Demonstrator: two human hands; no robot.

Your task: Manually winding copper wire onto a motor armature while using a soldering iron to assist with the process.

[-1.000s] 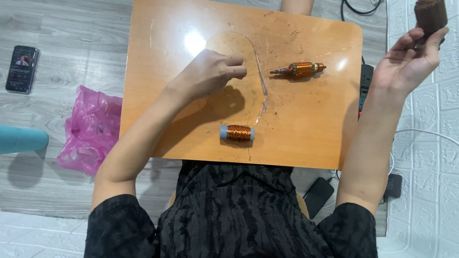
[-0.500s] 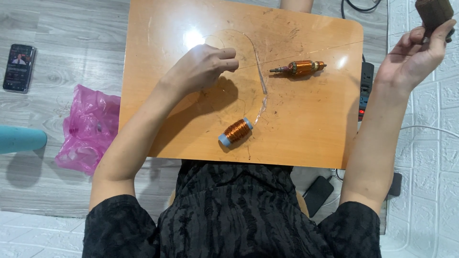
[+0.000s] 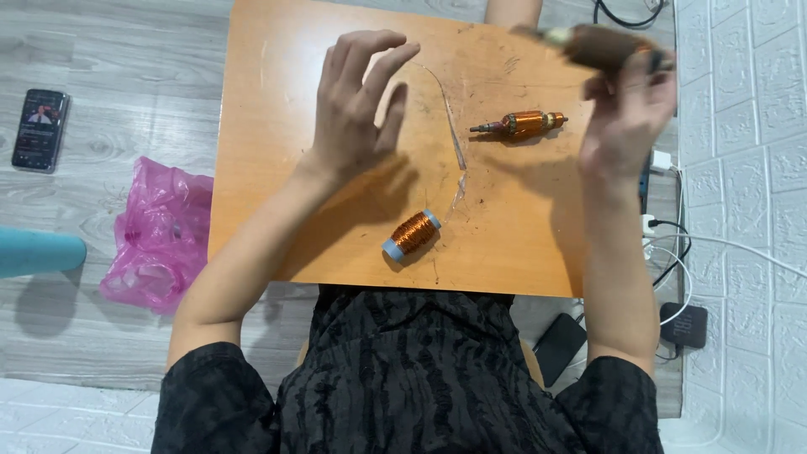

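- Phone [image 3: 39, 129], at 9 o'clock of the table [image 3: 269, 168]: face up on the grey floor, well apart from the work.
- Pink plastic bag [image 3: 155, 235], at 8 o'clock: crumpled on the floor just beside the table's edge.
- Left hand [image 3: 357, 109], over the table at 11 o'clock: fingers spread wide, holding nothing and apparently touching nothing.
- Copper wire spool [image 3: 413, 234], at 6 o'clock of the tabletop: lying on its side, untouched; a thin loose strand [image 3: 450, 126] runs up from near it toward 12 o'clock, so some wire appears already drawn off.
- Copper-wound armature [image 3: 521, 125], at 2 o'clock: lying flat, apart from both hands; its coils look complete.
- Right hand [image 3: 626, 122], at 2 o'clock by the table's edge: closed on a dark armature [image 3: 601, 46], blurred; whether it carries any winding cannot be told. Judged from this, it is the piece in hand, and wire is not yet being laid on it.
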